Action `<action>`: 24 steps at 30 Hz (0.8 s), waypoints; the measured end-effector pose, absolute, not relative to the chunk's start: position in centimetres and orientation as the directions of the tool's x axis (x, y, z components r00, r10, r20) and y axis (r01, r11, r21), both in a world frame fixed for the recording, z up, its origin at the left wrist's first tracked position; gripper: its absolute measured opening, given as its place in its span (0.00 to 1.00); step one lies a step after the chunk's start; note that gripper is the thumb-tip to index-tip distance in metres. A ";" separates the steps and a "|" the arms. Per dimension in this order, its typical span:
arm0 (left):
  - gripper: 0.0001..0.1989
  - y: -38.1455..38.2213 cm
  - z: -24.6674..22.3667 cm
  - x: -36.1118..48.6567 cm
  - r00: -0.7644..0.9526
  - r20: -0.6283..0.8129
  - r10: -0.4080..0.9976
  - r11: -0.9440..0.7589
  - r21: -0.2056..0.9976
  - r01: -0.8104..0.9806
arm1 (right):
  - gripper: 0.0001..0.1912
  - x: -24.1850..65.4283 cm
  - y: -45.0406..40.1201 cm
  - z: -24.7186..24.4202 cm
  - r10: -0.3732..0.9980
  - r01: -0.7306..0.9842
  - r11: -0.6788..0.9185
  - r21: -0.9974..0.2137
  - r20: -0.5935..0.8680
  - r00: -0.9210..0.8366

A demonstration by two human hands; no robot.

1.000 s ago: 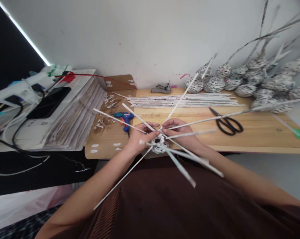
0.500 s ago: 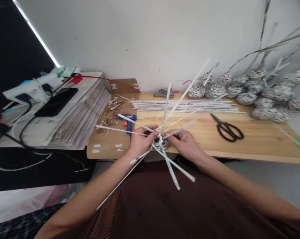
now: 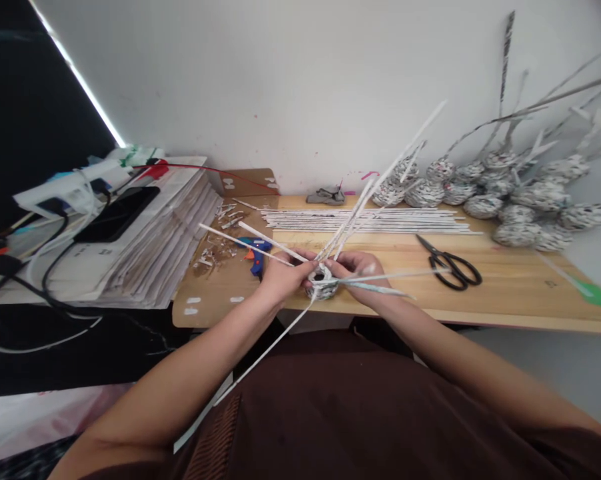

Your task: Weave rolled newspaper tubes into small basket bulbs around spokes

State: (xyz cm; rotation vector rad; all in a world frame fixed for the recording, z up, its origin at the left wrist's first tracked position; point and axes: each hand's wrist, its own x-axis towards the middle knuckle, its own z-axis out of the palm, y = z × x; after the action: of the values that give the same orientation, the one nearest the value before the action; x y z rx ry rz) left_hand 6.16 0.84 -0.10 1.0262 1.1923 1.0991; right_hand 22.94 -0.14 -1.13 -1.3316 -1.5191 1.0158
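Observation:
A small round weave of paper strips (image 3: 323, 288) with a dark hole on top is held between my two hands at the table's front edge. My left hand (image 3: 283, 275) grips its left side, thumb near the rim. Pinched at its right side is my right hand (image 3: 361, 270), fingers partly hidden behind the paper sticks. Long white paper sticks (image 3: 395, 160) radiate from the weave: some point up and right, two go up and left, two lie over my right hand, and others run down toward my lap.
Behind lies a row of paper sticks (image 3: 380, 220). Black scissors (image 3: 453, 267) are at the right, a blue glue gun (image 3: 260, 257) at the left. Woven paper balls (image 3: 540, 195) line the back right. A paper stack (image 3: 175, 240) with a phone (image 3: 118, 213) stands left.
The weave's sticks have swung round; those that pointed down and right now lie over my right hand. Both hands still hold the weave. The view has shifted slightly.

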 end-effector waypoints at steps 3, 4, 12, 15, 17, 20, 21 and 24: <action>0.14 1.0 0.0 6.6 0.043 -0.195 0.980 0.198 0.975 -0.102 | 0.16 23.6 1.0 -1.2 0.991 0.229 0.064 -0.971 0.035 -0.130; 0.15 1.0 -0.2 6.7 0.036 -0.199 0.979 0.202 0.973 -0.111 | 0.16 23.8 1.1 -1.3 0.988 0.194 0.042 -0.980 0.013 -0.151; 0.14 0.3 -1.3 7.2 -0.023 -0.165 0.986 0.162 0.982 -0.102 | 0.15 23.0 0.2 -1.7 0.999 0.051 -0.011 -0.999 -0.013 -0.053; 0.12 0.0 -1.4 7.4 -0.052 -0.102 0.993 0.096 0.991 -0.098 | 0.14 22.5 0.0 -1.8 1.000 0.041 -0.014 -0.999 -0.015 -0.022; 0.12 -0.3 -1.6 7.4 -0.073 -0.064 0.995 0.057 0.994 -0.093 | 0.14 22.3 -0.1 -1.8 1.000 0.052 -0.006 -0.999 -0.006 -0.011; 0.11 -0.7 -2.0 7.6 -0.089 -0.042 0.995 0.033 0.995 -0.096 | 0.13 22.3 -0.2 -1.9 1.000 0.058 0.001 -0.998 0.001 0.011; 0.11 -0.8 -2.1 7.6 -0.094 -0.045 0.995 0.036 0.994 -0.099 | 0.13 22.3 -0.2 -1.9 1.000 0.063 -0.008 -0.998 -0.007 0.024; 0.10 -0.9 -2.3 7.7 -0.100 -0.069 0.993 0.060 0.994 -0.091 | 0.13 22.4 -0.2 -2.0 0.998 0.071 -0.044 -0.996 -0.041 0.043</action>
State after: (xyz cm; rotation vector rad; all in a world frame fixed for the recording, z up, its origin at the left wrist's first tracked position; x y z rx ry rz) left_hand 7.73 -0.91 -2.29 1.0464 1.2479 1.2762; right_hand 22.43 -0.24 -1.95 -1.3134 -1.2105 1.1748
